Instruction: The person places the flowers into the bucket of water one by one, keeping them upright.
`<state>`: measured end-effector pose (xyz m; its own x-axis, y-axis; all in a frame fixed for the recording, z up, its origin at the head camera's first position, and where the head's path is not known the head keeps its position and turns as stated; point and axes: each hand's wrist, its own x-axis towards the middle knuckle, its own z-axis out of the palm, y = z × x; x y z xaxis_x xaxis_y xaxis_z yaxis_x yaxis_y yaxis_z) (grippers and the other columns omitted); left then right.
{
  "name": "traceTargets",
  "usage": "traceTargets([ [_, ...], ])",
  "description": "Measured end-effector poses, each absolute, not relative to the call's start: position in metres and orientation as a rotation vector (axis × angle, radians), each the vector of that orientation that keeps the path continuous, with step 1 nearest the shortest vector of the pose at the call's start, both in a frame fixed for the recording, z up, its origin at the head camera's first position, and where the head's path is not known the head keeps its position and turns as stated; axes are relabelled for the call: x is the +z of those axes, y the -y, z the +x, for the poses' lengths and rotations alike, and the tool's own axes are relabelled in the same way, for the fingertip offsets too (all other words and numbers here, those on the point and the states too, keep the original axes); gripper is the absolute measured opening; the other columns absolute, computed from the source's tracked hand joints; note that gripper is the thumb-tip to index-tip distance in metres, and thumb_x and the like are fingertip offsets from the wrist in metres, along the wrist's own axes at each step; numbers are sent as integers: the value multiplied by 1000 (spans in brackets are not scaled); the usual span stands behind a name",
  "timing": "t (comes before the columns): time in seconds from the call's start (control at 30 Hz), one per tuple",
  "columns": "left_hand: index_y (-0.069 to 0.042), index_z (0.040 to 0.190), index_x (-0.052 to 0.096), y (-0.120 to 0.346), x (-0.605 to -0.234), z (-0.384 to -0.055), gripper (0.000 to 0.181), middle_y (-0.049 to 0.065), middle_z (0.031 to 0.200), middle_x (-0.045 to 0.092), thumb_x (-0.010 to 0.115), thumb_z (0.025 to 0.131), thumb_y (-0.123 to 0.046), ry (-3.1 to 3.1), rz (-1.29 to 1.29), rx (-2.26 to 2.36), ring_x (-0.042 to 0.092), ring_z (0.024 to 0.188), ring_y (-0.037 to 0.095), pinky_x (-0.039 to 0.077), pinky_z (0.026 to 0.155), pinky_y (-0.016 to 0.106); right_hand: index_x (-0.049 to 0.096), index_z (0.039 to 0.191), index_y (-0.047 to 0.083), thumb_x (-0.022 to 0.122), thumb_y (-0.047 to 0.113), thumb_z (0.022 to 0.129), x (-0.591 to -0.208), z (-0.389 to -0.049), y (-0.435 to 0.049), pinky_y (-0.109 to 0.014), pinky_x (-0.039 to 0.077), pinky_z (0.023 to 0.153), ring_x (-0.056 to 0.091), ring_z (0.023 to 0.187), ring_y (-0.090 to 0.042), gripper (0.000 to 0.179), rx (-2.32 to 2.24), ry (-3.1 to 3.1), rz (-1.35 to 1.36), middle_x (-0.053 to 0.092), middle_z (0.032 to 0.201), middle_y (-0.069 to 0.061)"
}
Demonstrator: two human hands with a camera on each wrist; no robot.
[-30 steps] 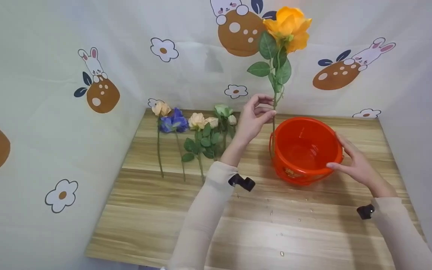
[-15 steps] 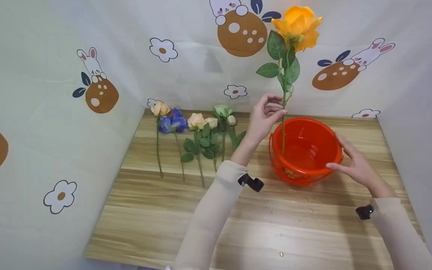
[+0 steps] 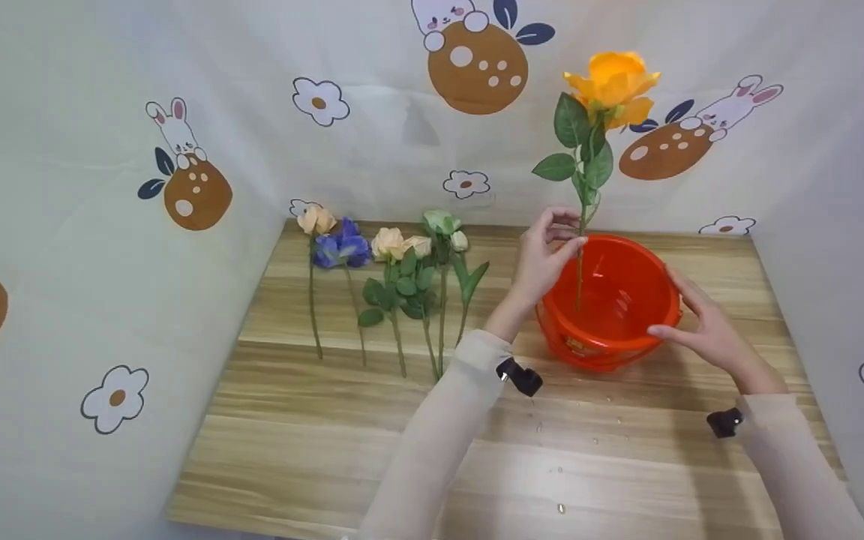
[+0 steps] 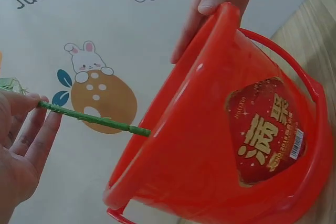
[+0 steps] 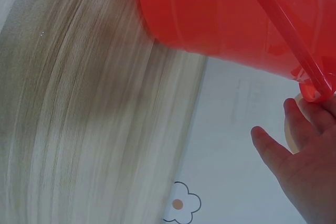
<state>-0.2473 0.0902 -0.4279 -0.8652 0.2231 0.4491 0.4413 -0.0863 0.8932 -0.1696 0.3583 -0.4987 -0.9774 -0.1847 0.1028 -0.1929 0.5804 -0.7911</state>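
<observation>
My left hand point(image 3: 544, 259) pinches the green stem of an orange-yellow rose point(image 3: 612, 86) between thumb and fingers. The bloom points up, and the stem's lower end overlaps the mouth of a red plastic bucket point(image 3: 603, 352). In the left wrist view, that stem point(image 4: 100, 119) ends right at the bucket's rim, while the bloom is almost out of the frame. My right hand point(image 3: 709, 330) holds the bucket's right side, with its thumb at the rim. In the right wrist view, its fingers point(image 5: 273, 145) sit near the handle joint.
Left on the wooden table point(image 3: 312, 450) lie a peach rose point(image 3: 316, 220), a blue-purple flower point(image 3: 342, 246), more pale roses point(image 3: 388, 244) and a light green flower point(image 3: 442, 221). Small droplets point(image 3: 561, 508) dot the table front. Patterned cloth point(image 3: 372, 150) stands behind.
My left hand has carried the rose rightward and then lower, bringing the stem's end from the bucket's left edge over its mouth. The right hand stays at the bucket.
</observation>
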Motion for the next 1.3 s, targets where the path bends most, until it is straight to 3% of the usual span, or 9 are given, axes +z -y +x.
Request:
traceTargets([
  [0.2,6,110,53,-104,-444,-244,32,17,103,60,66,82,7,2095,-671,-2081,64,88,20,53,82,21,22,148,3,77,11,76,-485,-164,-350,-71,23,101,22,134,-49,92,1416,2786,344,23,152,-25],
  [0.53,8,111,52,-117,-460,-239,31,23,105,58,64,83,7,2126,-765,-2046,61,95,31,54,84,27,21,150,25,79,16,75,-515,-176,-368,-69,25,102,25,136,-43,95,1395,2797,323,24,154,-12],
  [0.77,-9,110,54,-134,-494,-259,33,4,102,61,70,82,-2,2325,-731,-1863,62,85,3,50,78,10,22,149,5,77,11,77,-486,-163,-349,-69,23,102,23,135,-46,91,1436,2781,334,23,152,-22],
  [1.3,-19,109,50,-143,-491,-258,31,-9,97,58,68,86,-9,2921,-818,-1271,56,87,0,46,75,5,21,148,2,76,11,78,-484,-161,-349,-71,21,101,24,133,-51,90,1457,2776,328,23,151,-25],
])
